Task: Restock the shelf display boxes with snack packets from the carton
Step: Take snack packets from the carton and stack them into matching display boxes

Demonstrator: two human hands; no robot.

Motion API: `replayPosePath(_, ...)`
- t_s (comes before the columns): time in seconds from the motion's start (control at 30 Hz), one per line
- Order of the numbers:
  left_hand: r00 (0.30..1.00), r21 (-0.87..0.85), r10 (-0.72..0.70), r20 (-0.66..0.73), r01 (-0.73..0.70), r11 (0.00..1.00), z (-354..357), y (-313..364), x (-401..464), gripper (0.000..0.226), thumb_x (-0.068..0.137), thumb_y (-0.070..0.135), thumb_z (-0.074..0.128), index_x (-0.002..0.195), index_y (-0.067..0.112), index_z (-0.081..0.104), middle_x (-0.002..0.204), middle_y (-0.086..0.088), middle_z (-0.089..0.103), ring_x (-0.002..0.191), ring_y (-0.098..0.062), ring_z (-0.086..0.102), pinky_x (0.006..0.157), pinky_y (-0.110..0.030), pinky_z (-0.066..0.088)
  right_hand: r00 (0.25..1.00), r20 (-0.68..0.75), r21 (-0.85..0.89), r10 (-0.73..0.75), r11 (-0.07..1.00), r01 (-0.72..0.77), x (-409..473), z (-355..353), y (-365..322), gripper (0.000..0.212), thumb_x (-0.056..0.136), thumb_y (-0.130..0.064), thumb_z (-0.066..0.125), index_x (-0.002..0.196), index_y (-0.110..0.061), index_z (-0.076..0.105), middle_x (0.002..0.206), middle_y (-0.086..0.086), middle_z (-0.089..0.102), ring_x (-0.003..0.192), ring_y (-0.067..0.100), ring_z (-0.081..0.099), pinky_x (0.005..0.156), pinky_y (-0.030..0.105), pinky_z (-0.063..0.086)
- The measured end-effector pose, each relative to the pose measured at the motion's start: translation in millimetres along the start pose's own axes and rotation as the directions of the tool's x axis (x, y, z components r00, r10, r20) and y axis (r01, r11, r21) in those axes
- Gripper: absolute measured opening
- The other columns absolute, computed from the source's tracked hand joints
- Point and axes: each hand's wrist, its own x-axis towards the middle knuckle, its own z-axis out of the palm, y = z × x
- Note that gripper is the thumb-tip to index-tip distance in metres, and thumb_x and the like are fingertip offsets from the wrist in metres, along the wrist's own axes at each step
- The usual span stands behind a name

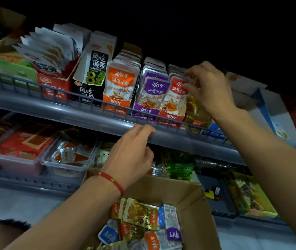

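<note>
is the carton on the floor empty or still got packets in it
Not empty: the open carton holds a loose pile of gold, orange, blue and purple packets.

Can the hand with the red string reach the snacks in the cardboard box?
Probably yes. The left hand rests at the shelf edge, holding nothing, and the carton sits open just below it with its packets uncovered.

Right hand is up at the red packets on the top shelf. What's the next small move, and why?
Probably press the red packets back into their display box and let go: the right hand pinches their tops, and the left hand hangs with nothing in it above the carton of loose packets.
</note>
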Motion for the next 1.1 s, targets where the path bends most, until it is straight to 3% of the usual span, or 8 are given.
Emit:
replayPosePath(0.17,0.999,0.056,0.013,0.039,-0.015,0.998,4.2,-6.0,-3.3,0.038,0.094,0.017,0.062,0.128,0.029,0.051,0.129,0.011,0.052,0.111,-0.009,0.054,0.09,-0.022,0.049,0.995,-0.091,0.069,-0.047,0.996,0.053,-32.2,-13.9,-9.2,0.029,0.099,-0.031,0.063,0.124,-0.015,0.063,0.12,0.006,0.063,0.103,0.021,0.062,0.079,0.025,0.045)
replayPosePath(0.27,0.994,0.099,0.015,0.106,-0.025,0.995,8.2,-11.0,-9.8,0.039,0.093,0.017,0.062,0.129,0.03,0.053,0.13,0.01,0.054,0.112,-0.012,0.055,0.094,-0.03,0.052,0.993,-0.101,0.173,-0.059,0.982,0.076,-73.3,-21.2,-21.1,0.024,0.102,-0.028,0.058,0.119,-0.014,0.064,0.114,0.005,0.066,0.095,0.018,0.063,0.076,0.028,0.052)
replayPosePath(0.37,0.979,0.179,0.028,0.2,-0.065,0.982,17.9,-18.0,-18.8,0.035,0.092,0.02,0.063,0.125,0.03,0.057,0.126,0.008,0.058,0.111,-0.015,0.058,0.091,-0.038,0.056,0.999,0.009,0.278,-0.049,0.96,0.045,-124.8,-17.0,-32.3,0.023,0.101,-0.031,0.055,0.118,-0.018,0.064,0.11,-0.002,0.069,0.09,0.016,0.065,0.07,0.038,0.057)
replayPosePath(0.5,0.928,0.273,0.021,0.372,-0.131,0.953,39.0,-26.8,-35.6,0.03,0.089,0.019,0.06,0.118,0.026,0.06,0.117,0.002,0.061,0.104,-0.019,0.06,0.083,-0.039,0.056,0.94,0.331,0.27,-0.084,0.963,-0.009,-186.1,7.1,-33.8,0.027,0.101,-0.04,0.048,0.122,-0.027,0.061,0.106,-0.009,0.069,0.082,0.01,0.064,0.067,0.035,0.055)
replayPosePath(0.67,0.766,0.348,-0.123,0.632,-0.138,0.927,76.4,-45.4,-64.1,0.025,0.094,0.02,0.055,0.118,0.026,0.061,0.112,0.0,0.066,0.095,-0.017,0.064,0.078,-0.036,0.058,0.693,0.71,0.296,-0.125,0.946,-0.133,-215.4,26.6,-19.8,0.025,0.1,-0.039,0.057,0.12,-0.029,0.067,0.1,-0.012,0.071,0.092,0.009,0.065,0.078,0.034,0.053)
replayPosePath(0.8,0.555,0.418,-0.247,0.795,-0.206,0.885,110.5,-64.5,-81.7,0.04,0.094,0.026,0.063,0.133,0.03,0.055,0.133,-0.003,0.056,0.116,-0.023,0.058,0.088,-0.029,0.048,0.608,0.778,0.383,-0.161,0.888,-0.255,-220.5,32.6,-12.2,0.026,0.098,-0.036,0.065,0.121,-0.025,0.069,0.099,-0.01,0.072,0.086,0.001,0.065,0.081,0.03,0.056)
replayPosePath(0.9,0.475,0.391,-0.246,0.845,-0.234,0.89,137.6,-78.2,-95.1,0.054,0.097,0.026,0.061,0.148,0.024,0.044,0.151,-0.008,0.043,0.135,-0.026,0.045,0.106,-0.03,0.04,0.594,0.786,0.407,-0.169,0.866,-0.292,-218.8,34.2,-9.6,0.026,0.098,-0.036,0.065,0.121,-0.025,0.069,0.1,-0.008,0.071,0.085,0.0,0.064,0.079,0.024,0.053)
replayPosePath(1.1,0.592,0.398,-0.154,0.791,-0.307,0.864,172.7,-90.8,-105.3,0.062,0.091,0.013,0.064,0.15,0.02,0.043,0.151,-0.01,0.044,0.134,-0.031,0.046,0.102,-0.037,0.044,0.618,0.773,0.426,-0.143,0.839,-0.339,-217.5,33.3,-8.1,0.024,0.097,-0.037,0.065,0.119,-0.026,0.07,0.098,-0.009,0.07,0.088,0.005,0.064,0.084,0.032,0.056)
